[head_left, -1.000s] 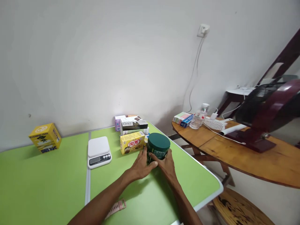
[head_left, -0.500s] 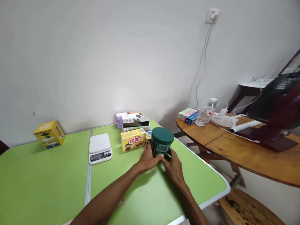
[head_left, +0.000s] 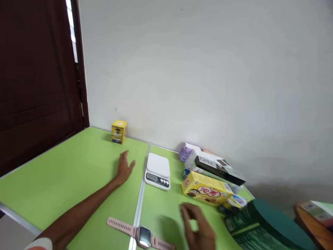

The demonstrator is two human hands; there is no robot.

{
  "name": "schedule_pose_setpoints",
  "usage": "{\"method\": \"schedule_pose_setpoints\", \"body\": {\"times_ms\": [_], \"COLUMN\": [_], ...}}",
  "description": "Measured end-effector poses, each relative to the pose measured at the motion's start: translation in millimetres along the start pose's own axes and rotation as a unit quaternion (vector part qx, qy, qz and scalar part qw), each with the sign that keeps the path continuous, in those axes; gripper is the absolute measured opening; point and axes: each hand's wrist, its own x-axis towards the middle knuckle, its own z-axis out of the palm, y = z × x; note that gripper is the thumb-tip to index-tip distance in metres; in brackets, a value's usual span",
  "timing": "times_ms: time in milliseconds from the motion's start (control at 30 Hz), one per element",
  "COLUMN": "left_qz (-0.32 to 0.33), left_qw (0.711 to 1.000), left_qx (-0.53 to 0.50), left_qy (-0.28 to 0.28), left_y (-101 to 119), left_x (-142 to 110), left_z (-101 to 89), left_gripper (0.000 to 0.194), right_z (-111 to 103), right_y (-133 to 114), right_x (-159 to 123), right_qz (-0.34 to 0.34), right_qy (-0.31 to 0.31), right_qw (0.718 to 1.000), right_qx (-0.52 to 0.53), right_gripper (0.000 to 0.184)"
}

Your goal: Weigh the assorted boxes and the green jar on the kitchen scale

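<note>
My left hand (head_left: pixel 125 169) is over the green tabletop with its fingers apart and nothing in it. It is between a small yellow box (head_left: pixel 119 132) and a white digital kitchen scale (head_left: pixel 157 171). Blurred by motion, my right hand (head_left: pixel 199 227) hovers at the front with curled fingers, a gap beside the thumb, and nothing visible in it. A dark green lidded canister (head_left: pixel 262 225) is to its right, apart from it. Just beyond that hand lies a yellow snack box (head_left: pixel 205 191). A smartwatch (head_left: pixel 144 236) with a pink strap lies across the table's seam.
Behind the yellow snack box are a black-and-white box (head_left: pixel 218 168) and a purple box (head_left: pixel 186 152). A white wall (head_left: pixel 182 80) borders the green table (head_left: pixel 88 166) at the back. A dark door (head_left: pixel 36 76) stands at left, and a wooden table (head_left: pixel 307 225) at right.
Both hands have let go of the green canister. My left hand has moved left to near the small yellow box, my right hand away from the canister. The view has turned left.
</note>
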Motion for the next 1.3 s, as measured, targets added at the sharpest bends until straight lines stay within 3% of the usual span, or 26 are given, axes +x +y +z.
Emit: {"method": "schedule_pose_setpoints", "body": {"times_ms": [100, 233, 333, 433, 500, 600, 767, 967, 1133, 1233, 1300], "left_qz": [-0.058, -0.079, -0.100, -0.115, -0.109, -0.097, -0.108, -0.101, -0.107, -0.096, -0.078], "left_qw": [0.994, 0.983, 0.974, 0.965, 0.962, 0.965, 0.963, 0.971, 0.979, 0.982, 0.984], "left_qx": [0.078, 0.157, 0.180, 0.168, 0.156, 0.145, 0.147, 0.135, 0.118, 0.104, 0.088], "left_qy": [0.057, 0.055, 0.091, 0.165, 0.195, 0.194, 0.199, 0.168, 0.125, 0.125, 0.133], "left_y": [-49, -73, -80, -85, -88, -89, -84, -66, -39, -14, 9], "left_x": [45, 88, 117, 146, 162, 174, 166, 116, 59, 39, 34], "left_z": [-26.7, -24.8, -12.4, -1.8, 3.0, 7.2, 4.2, -26.8, -58.9, -62.4, -53.4], "left_gripper": [0.083, 0.106, 0.114, 0.118, 0.119, 0.111, 0.083, 0.071, 0.069, 0.069, 0.069], "right_z": [101, 220, 279, 310, 320, 329, 338, 326, 300, 278, 260], "right_y": [-39, -68, -77, -80, -79, -74, -64, -63, -67, -74, -78], "right_x": [29, 71, 94, 107, 112, 117, 121, 113, 91, 79, 76], "right_qz": [-0.094, -0.115, -0.141, -0.171, -0.179, -0.170, -0.135, -0.091, -0.097, -0.110, -0.118], "right_qy": [-0.187, -0.272, -0.308, -0.310, -0.306, -0.290, -0.254, -0.253, -0.254, -0.217, -0.168], "right_qw": [0.975, 0.955, 0.938, 0.925, 0.924, 0.930, 0.950, 0.960, 0.961, 0.966, 0.975], "right_qx": [0.069, 0.029, -0.082, -0.137, -0.145, -0.149, -0.121, -0.080, 0.044, 0.086, 0.084], "right_gripper": [0.040, 0.060, 0.058, 0.057, 0.058, 0.059, 0.060, 0.069, 0.075, 0.080, 0.082]}}
